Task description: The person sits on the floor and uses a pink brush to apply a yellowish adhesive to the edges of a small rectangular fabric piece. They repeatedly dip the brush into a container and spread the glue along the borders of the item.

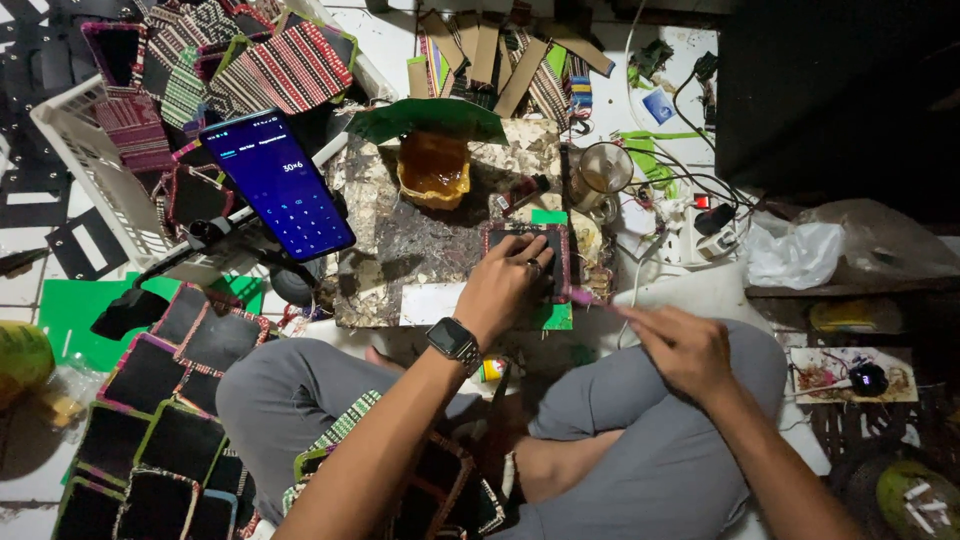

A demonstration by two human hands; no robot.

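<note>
Sitting cross-legged, my knees spread wide, grey trousers. My left hand reaches forward, palm down, fingers spread flat and pressing; watch on wrist, ring on one finger. My right hand lower, knuckles up, fingers curled in pinch, blurred. Both forearms bare, angled inward.

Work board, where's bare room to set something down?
On the work board, the grey stretch between the phone and the left hand is free, below the glue tub. Crowded: the right edge by the cup and power strip.
</note>
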